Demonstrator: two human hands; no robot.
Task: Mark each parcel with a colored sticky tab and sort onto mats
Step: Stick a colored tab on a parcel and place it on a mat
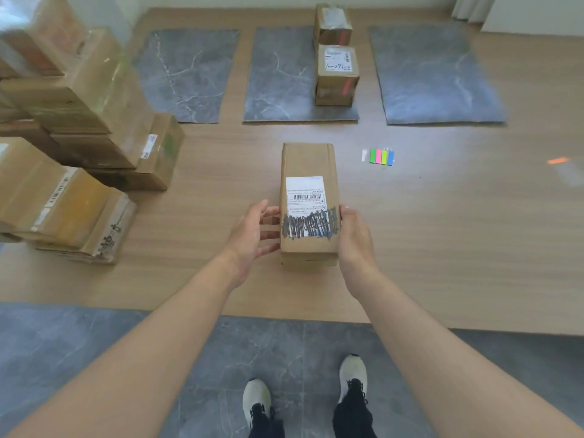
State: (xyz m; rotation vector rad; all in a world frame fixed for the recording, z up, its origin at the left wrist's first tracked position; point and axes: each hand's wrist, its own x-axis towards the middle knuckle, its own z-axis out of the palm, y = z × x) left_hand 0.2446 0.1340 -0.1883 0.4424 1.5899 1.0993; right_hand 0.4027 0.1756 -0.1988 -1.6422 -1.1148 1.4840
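A long brown parcel (308, 165) with a white label and black scribble lies on the wooden table in front of me. My right hand (355, 238) presses against its right side, thumb on the top edge. My left hand (252, 235) is at its left side, fingers spread, tips just at the box. A strip of coloured sticky tabs (380, 157) lies to the parcel's right. Three grey mats lie at the back: left (186, 74), middle (278, 80), right (433, 74). Two parcels with pink tabs (336, 74) (331, 25) stand on the middle mat.
A pile of several brown parcels (79, 121) fills the table's left side. A loose orange tab (558, 160) lies at the far right. The table's front edge (284, 314) is close to me, with grey floor and my shoes below.
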